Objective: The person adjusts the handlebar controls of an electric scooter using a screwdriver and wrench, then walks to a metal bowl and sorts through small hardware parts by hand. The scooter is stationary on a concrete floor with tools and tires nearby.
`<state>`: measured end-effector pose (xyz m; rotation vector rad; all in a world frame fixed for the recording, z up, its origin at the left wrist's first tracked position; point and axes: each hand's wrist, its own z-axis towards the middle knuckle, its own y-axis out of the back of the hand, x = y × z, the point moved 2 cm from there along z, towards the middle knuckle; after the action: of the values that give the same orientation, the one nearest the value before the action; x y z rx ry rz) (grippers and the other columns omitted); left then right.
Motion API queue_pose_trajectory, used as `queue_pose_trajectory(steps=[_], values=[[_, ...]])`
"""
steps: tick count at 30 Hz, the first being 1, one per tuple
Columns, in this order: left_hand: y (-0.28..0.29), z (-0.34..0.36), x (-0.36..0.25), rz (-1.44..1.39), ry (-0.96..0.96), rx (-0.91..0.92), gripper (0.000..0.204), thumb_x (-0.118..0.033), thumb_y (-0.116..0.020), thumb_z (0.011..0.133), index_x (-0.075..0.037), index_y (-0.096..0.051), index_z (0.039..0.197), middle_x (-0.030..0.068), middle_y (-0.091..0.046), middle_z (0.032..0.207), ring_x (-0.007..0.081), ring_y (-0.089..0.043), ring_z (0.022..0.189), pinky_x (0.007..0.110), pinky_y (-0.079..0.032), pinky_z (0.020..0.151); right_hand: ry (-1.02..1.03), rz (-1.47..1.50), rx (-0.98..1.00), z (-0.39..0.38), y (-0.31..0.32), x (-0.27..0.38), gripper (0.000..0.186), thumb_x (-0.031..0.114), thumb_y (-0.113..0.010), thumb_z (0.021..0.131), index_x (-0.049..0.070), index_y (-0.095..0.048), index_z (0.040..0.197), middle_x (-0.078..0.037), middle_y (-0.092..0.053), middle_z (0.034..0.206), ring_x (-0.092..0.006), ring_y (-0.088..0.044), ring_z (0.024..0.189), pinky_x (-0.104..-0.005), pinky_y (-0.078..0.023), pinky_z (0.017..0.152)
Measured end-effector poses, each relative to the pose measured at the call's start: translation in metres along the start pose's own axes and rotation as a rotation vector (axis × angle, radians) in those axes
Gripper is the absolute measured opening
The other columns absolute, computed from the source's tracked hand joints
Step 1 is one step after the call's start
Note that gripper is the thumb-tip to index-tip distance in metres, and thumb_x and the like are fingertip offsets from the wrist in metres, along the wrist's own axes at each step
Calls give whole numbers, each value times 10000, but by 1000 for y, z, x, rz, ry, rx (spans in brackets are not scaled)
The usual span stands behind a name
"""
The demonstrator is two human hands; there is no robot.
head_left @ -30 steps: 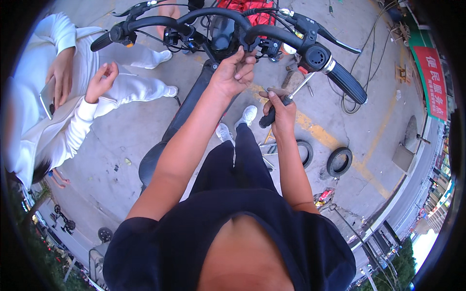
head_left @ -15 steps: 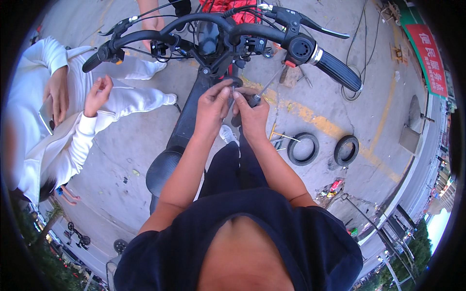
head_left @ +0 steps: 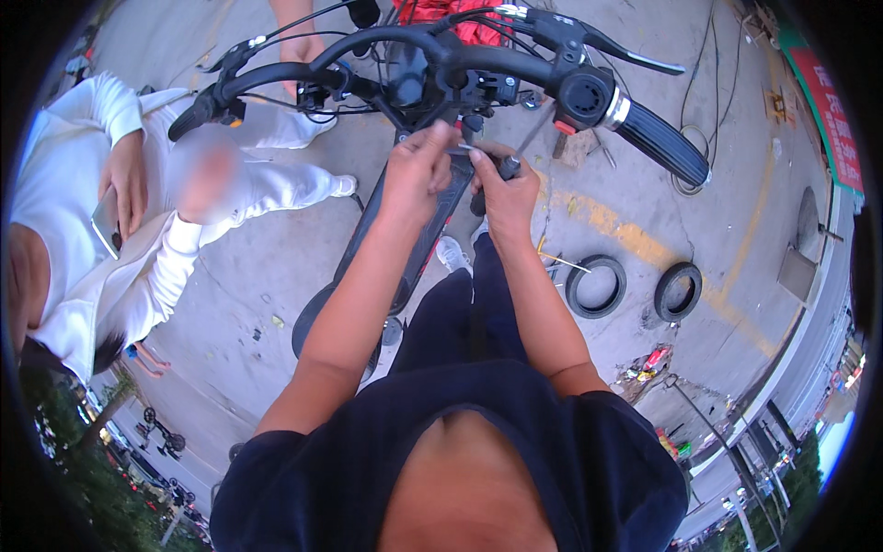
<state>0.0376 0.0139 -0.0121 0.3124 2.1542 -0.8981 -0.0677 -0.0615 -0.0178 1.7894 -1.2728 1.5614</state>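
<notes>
My right hand point(head_left: 509, 191) is wrapped round a screwdriver point(head_left: 509, 167) with a dark handle, its metal shaft pointing up and to the right. Its thumb and forefinger also pinch a small, thin, pale piece point(head_left: 466, 146), too small to name. Just left of that, my left hand point(head_left: 419, 173) is closed with curled fingers; whatever it may hold is hidden. Both hands are close behind the stem of an electric scooter's black handlebar point(head_left: 497, 61), above its dark deck point(head_left: 368, 225).
At the left stands a person in white point(head_left: 152, 184) holding a phone point(head_left: 108, 221). Another person's hand point(head_left: 302, 48) is beyond the handlebar. Two small black tyres point(head_left: 596, 287) point(head_left: 679, 292) lie on the concrete at the right, near a yellow-handled tool point(head_left: 563, 261).
My left fingers have lifted and moved slightly away from the right fingertips, baring the small pale piece. The whole view has shifted a little; the person in white has moved a hand.
</notes>
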Motion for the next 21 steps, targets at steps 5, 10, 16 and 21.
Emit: queue_pose_trajectory(steps=[5,10,16,21], values=[[-8,27,-8,-419,303,120,552,-454,-511,930,32,-513,1190,81,-599,979,59,-290,414,210,-234,382,-10,252,-157,11,-12,-3,161,69,-668,846,-29,-662,973,-14,-582,673,-66,-506,526,-223,-420,474],[-9,37,-15,-463,336,149,492,-387,-516,942,37,-530,1190,86,-596,985,58,-319,459,202,-234,389,39,435,-242,24,-17,4,134,65,-673,842,-24,-656,940,-31,-600,711,-76,-523,545,-236,-427,479],[0,40,-14,-531,356,222,434,-337,-548,935,36,-551,1156,65,-570,925,60,-329,481,201,-234,394,231,132,-333,35,-22,1,139,83,-696,832,-3,-675,940,-30,-634,784,-71,-543,606,-218,-441,540],[-3,40,-13,-558,351,275,406,-326,-546,938,41,-559,1112,49,-554,882,61,-340,484,204,-238,391,340,95,-386,34,-31,4,95,58,-696,825,6,-674,901,-43,-656,844,-80,-576,747,-225,-464,667]])
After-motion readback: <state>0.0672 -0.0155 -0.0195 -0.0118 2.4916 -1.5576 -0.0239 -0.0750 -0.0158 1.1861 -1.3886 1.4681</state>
